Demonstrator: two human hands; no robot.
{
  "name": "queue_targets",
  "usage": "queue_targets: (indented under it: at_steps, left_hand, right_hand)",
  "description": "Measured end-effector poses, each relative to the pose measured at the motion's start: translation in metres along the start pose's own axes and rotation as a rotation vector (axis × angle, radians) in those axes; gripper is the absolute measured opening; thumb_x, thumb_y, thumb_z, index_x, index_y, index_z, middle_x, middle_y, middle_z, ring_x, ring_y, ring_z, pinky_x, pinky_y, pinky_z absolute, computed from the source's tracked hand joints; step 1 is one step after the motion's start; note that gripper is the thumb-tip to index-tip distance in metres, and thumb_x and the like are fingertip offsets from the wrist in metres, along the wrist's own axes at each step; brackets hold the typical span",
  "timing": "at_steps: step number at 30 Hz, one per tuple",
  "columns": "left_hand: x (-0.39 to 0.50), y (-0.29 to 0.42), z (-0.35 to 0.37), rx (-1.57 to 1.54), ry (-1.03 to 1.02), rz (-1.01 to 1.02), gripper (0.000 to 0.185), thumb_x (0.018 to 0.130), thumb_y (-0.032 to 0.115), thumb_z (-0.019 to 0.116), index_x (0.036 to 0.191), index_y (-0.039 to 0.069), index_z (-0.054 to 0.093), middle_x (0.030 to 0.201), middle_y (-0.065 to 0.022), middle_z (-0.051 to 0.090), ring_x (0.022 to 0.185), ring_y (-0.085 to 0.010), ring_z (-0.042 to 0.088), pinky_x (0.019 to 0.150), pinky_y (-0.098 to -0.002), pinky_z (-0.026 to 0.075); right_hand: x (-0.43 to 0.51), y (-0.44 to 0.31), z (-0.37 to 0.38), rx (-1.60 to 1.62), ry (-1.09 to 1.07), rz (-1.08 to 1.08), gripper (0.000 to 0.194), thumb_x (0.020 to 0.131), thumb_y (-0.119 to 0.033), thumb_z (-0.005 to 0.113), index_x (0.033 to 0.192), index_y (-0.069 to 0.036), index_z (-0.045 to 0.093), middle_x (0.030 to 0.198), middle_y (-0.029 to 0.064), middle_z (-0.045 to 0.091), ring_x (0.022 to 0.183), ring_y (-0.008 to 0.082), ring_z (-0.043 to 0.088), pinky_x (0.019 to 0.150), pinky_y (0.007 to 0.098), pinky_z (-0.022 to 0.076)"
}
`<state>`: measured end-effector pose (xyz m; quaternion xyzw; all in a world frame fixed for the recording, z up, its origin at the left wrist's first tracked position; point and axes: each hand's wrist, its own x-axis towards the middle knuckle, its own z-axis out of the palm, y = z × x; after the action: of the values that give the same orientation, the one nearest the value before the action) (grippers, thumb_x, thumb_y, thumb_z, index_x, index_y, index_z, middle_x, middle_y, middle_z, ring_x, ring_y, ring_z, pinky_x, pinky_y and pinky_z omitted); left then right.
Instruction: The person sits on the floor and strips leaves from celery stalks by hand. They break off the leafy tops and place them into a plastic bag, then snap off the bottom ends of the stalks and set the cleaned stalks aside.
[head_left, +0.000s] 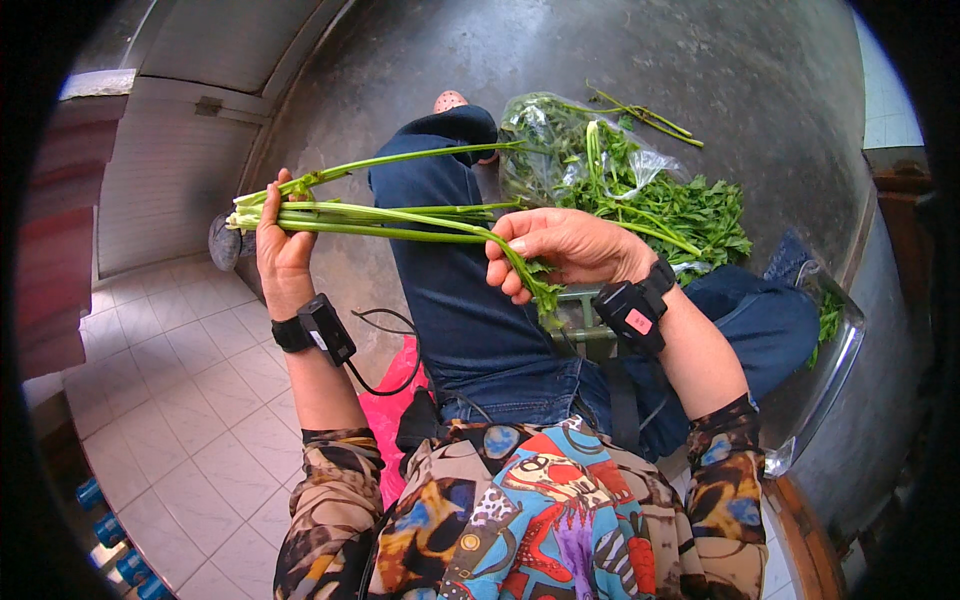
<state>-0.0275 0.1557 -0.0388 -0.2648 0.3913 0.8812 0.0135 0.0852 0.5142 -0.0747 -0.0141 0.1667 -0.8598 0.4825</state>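
My left hand (281, 251) grips a bunch of celery stalks (360, 217) near their pale root end. The stalks lie sideways across my view, above my knee, and one of them splays out from the others. At the far end, my right hand (574, 244) has its thumb and fingers closed on one stalk. That stalk bends down past the fingers to a leafy tip (540, 289). Behind my right hand, a heap of leafy celery (701, 217) lies on the floor, partly in a transparent plastic bag (525, 124).
Loose celery stems (660, 124) lie on the dark floor beyond the bag. A green slatted plastic item (589, 311) shows below my right wrist. At the right, a shiny tray (844, 356) holds some greens. A pink plastic bag (390, 420) lies left of my lap.
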Motion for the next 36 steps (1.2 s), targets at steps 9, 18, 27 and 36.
queue_targets:
  at_steps: [9, 18, 27, 36]
  left_hand:
    - [0.002, 0.002, -0.004, 0.005, 0.008, -0.024, 0.029, 0.084, 0.014, 0.065, 0.11, 0.001, 0.061, 0.092, -0.008, 0.059, 0.071, -0.0144, 0.053, 0.074, -0.0328, 0.051]
    - [0.001, -0.003, 0.001, 0.005, -0.01, -0.01, 0.029, 0.084, 0.013, 0.065, 0.11, 0.002, 0.06, 0.093, -0.0081, 0.059, 0.071, -0.0153, 0.054, 0.072, -0.029, 0.051]
    - [-0.002, 0.001, -0.006, 0.026, -0.007, 0.011, 0.028, 0.085, 0.012, 0.064, 0.11, 0.002, 0.06, 0.093, -0.007, 0.06, 0.07, -0.0131, 0.054, 0.073, -0.0302, 0.05]
    - [0.0, 0.014, -0.025, 0.005, -0.068, -0.007, 0.027, 0.087, 0.013, 0.061, 0.112, 0.003, 0.058, 0.105, -0.0076, 0.061, 0.076, -0.0145, 0.055, 0.076, -0.0315, 0.049]
  right_hand:
    - [0.004, 0.012, 0.007, -0.01, 0.087, 0.027, 0.012, 0.09, -0.011, 0.048, 0.098, -0.002, 0.05, 0.087, 0.0141, 0.064, 0.071, 0.0178, 0.065, 0.067, 0.0304, 0.0552]
    - [0.006, 0.028, 0.014, -0.232, 0.174, -0.011, 0.012, 0.084, -0.007, 0.043, 0.091, -0.009, 0.053, 0.065, -0.0046, 0.046, 0.049, 0.0023, 0.037, 0.042, 0.016, 0.0313]
    - [-0.003, 0.05, 0.03, -0.18, 0.311, -0.03, 0.025, 0.094, -0.029, 0.045, 0.1, -0.008, 0.056, 0.066, -0.0043, 0.041, 0.056, 0.003, 0.036, 0.045, 0.0178, 0.0298]
    - [0.004, 0.052, 0.022, -1.145, 0.42, -0.35, 0.021, 0.082, -0.015, 0.042, 0.088, -0.003, 0.057, 0.067, 0.012, 0.057, 0.062, 0.0255, 0.057, 0.059, 0.0339, 0.0449]
